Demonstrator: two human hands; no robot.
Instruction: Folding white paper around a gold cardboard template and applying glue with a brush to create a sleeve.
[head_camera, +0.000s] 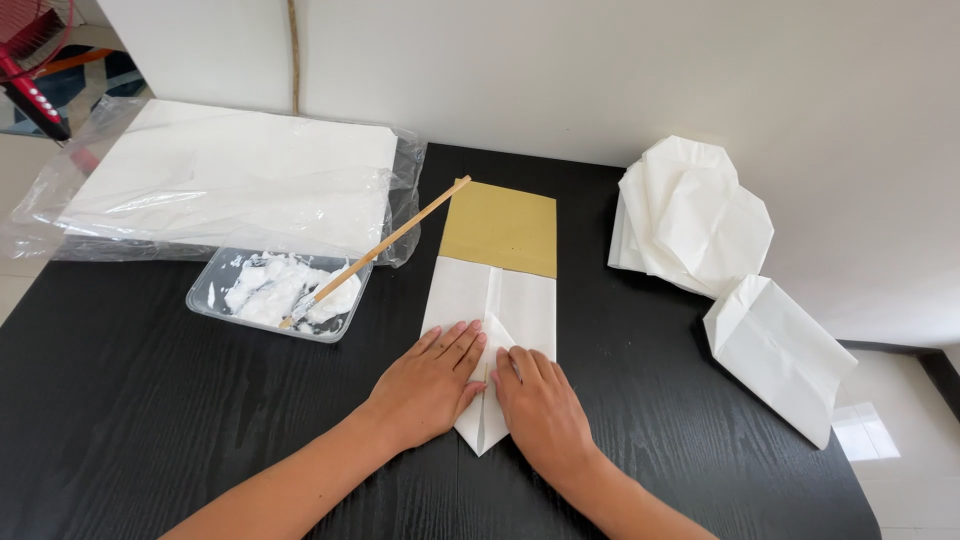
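While both palms lie flat, fingers together, the left hand (432, 380) and right hand (540, 402) press the folded white paper (500, 305) onto the black table (150, 420), pinning its pointed near end so the creases hold. A tan cardboard sheet (500, 228) pokes out beyond it. Left of it, a brush (385, 248) leans in the paste tray (272, 292), handy; finished paper bags (720, 270) sit right.

Folded paper's (500, 300) lower part hidden under both hands; plastic-wrapped sheets (220, 175) cropped left.
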